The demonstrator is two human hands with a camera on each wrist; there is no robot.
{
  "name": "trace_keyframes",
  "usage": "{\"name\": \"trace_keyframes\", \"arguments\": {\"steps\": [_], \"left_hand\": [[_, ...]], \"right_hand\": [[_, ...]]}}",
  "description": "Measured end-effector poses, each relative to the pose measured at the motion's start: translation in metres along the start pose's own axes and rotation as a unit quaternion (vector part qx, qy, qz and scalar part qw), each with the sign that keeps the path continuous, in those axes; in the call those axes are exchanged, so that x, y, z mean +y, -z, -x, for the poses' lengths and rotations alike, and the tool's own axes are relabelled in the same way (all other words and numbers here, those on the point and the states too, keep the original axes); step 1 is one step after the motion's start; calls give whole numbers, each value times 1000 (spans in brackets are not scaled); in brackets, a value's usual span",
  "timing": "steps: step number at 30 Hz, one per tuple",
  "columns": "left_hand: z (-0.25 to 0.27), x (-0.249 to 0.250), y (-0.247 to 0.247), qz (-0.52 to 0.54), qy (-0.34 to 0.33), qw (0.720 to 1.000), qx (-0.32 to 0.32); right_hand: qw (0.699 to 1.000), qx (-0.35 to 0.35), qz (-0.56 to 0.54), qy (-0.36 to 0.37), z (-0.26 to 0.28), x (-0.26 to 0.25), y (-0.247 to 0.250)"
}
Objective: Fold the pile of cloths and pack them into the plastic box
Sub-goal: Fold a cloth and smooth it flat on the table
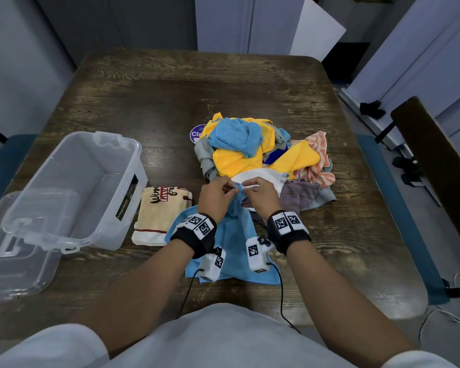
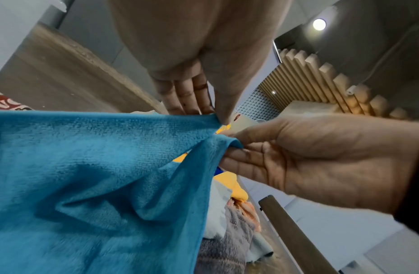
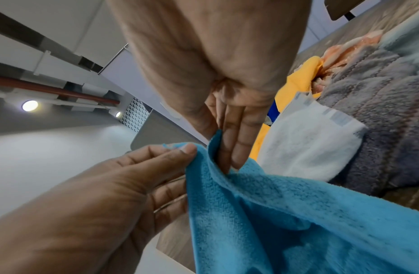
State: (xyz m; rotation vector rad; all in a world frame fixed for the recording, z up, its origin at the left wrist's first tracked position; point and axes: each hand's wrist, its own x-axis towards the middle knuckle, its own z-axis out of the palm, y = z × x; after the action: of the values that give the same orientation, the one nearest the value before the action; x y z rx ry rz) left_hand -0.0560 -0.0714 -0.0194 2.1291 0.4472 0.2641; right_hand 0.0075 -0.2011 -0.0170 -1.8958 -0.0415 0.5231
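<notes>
Two hands, head view: my left hand (image 1: pixel 214 193) and right hand (image 1: pixel 260 193) meet at the edge of the cloth pile (image 1: pixel 252 150), each pinching the top edge of a light blue cloth (image 1: pixel 231 251) whose lower part lies on the table (image 1: pixel 170 96); the plastic box (image 1: pixel 72 192) stands open at left, a folded cream cloth (image 1: pixel 161 216) just beside it. Left wrist view: left hand (image 2: pixel 198 64) nips one blue edge, right hand (image 2: pixel 320 163) nipping the neighbouring fold. Right wrist view: both pinches close together, a white cloth (image 3: pixel 309 144) behind.
</notes>
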Motion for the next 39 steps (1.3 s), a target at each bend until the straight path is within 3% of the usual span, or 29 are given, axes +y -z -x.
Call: {"name": "trace_keyframes", "arguments": {"steps": [4, 12, 23, 26, 29, 31, 35, 39], "left_hand": [[8, 0, -4, -26, -12, 1000, -4], [11, -3, -4, -63, -41, 997, -11], [7, -6, -2, -50, -40, 998, 3], [2, 8, 11, -13, -43, 999, 11], [-2, 35, 32, 54, -67, 996, 13], [-6, 55, 46, 112, -80, 990, 30], [-17, 84, 71, 203, -83, 972, 84], [-36, 94, 100, 249, -103, 954, 132]], "right_hand": [[1000, -8, 4, -13, 3, -3, -1], [991, -71, -97, -62, 13, -9, -1], [988, -112, -95, -50, 22, -21, 10], [994, -104, 36, 17, 11, -25, 15], [964, -111, 208, 123, -1, -26, 23], [944, -112, 254, 179, -9, -29, 28], [941, -75, 225, 240, -13, -50, 39], [962, -29, 119, 243, -8, -69, 58]]}}
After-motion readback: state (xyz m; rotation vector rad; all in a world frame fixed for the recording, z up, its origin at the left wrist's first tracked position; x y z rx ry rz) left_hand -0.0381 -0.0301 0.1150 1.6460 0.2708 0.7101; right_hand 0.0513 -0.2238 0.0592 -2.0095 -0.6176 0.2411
